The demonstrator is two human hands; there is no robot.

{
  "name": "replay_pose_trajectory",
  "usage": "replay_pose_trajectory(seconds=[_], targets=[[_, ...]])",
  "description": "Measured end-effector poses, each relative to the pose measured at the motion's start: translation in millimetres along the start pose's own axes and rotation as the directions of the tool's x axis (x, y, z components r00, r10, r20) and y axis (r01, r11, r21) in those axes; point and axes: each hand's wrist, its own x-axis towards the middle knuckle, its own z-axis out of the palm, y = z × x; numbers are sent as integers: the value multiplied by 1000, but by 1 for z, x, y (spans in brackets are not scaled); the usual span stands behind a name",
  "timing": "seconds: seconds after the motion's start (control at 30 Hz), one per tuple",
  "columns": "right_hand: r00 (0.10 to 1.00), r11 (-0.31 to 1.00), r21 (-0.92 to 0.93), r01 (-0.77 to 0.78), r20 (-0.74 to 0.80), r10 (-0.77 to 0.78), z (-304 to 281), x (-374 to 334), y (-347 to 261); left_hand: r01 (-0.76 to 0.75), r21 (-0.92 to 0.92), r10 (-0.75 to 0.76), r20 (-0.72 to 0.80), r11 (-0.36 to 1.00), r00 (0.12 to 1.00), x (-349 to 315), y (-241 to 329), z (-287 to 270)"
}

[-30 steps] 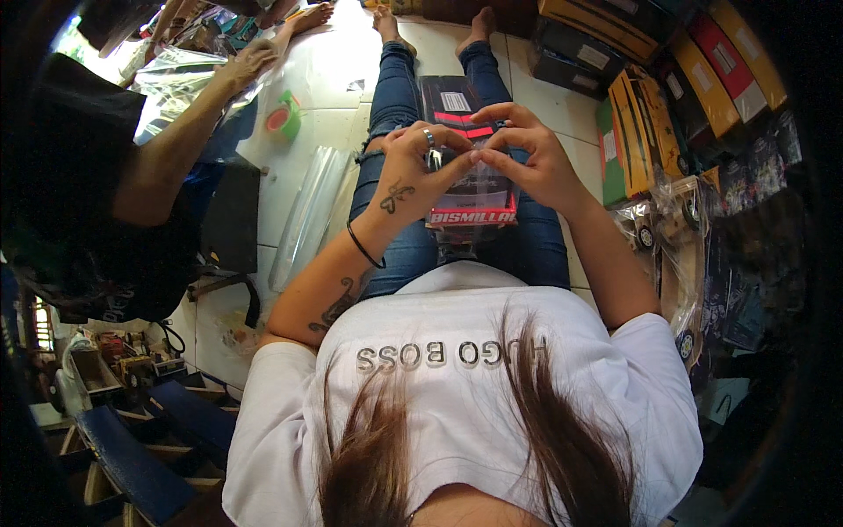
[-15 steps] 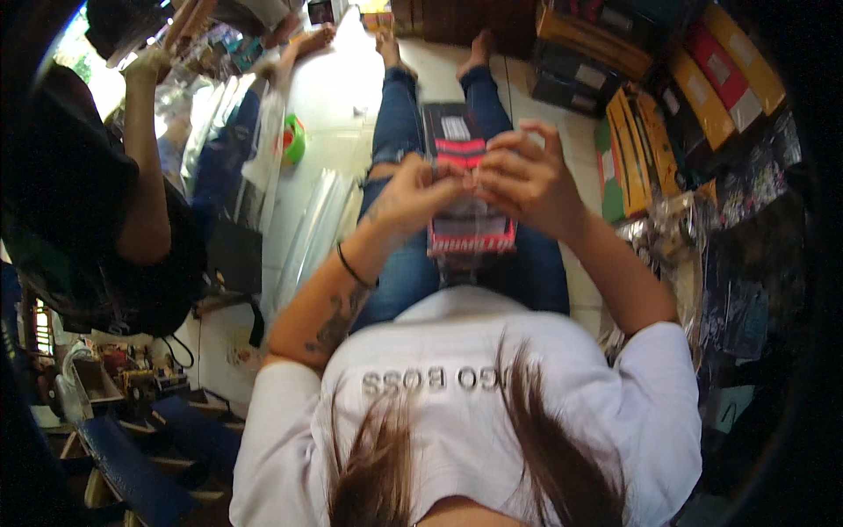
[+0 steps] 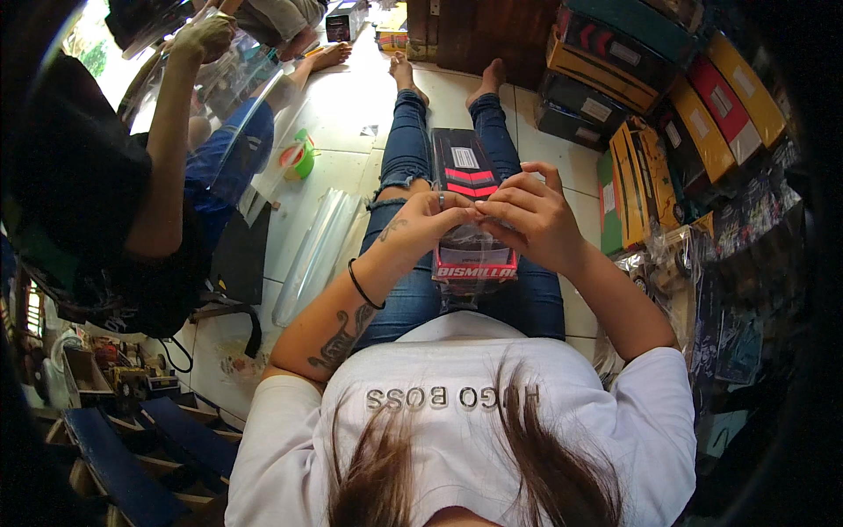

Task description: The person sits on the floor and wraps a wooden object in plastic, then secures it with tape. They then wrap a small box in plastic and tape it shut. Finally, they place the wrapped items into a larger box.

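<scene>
A long black box (image 3: 464,156) with red chevrons and a white label lies along my thighs. Its near end has a red-edged panel under what looks like clear plastic. Above the box, my left hand (image 3: 430,216) is closed in a pinch, thumb and index finger pressed together. Fingertip to fingertip with it is my right hand (image 3: 532,216), also pinching, its other fingers curled and raised. Whatever lies between the fingertips is too small to make out.
A roll of clear plastic film (image 3: 316,255) lies on the tiled floor to my left, near a green tape roll (image 3: 300,156). At far left a co-worker's hand (image 3: 209,37) holds clear plastic. Stacked boxes (image 3: 645,180) and wrapped goods line my right side.
My hands keep pinching together over the box, with little shift between them. The whole view has tilted slightly. At left, the co-worker's hand and clear plastic have moved.
</scene>
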Motion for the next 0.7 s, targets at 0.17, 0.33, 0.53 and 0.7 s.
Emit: replay_pose_trajectory(seconds=[0.17,0.33,0.53,0.7], targets=[[999,999,-46,7,-41,-9,-2,2,1,-61,195,69,-36,979,997,-1,-1,-2],[995,982,-163,96,-19,-100,-3,-2,-1,9,43,-7,-49,999,999,0,-1,1],[996,998,62,-10,86,5,-3,3,11,-123,423,195,-130,898,972,-4,4,6],[977,949,230,-215,50,209,-8,7,8,-224,736,339,-8,638,941,-7,9,0]])
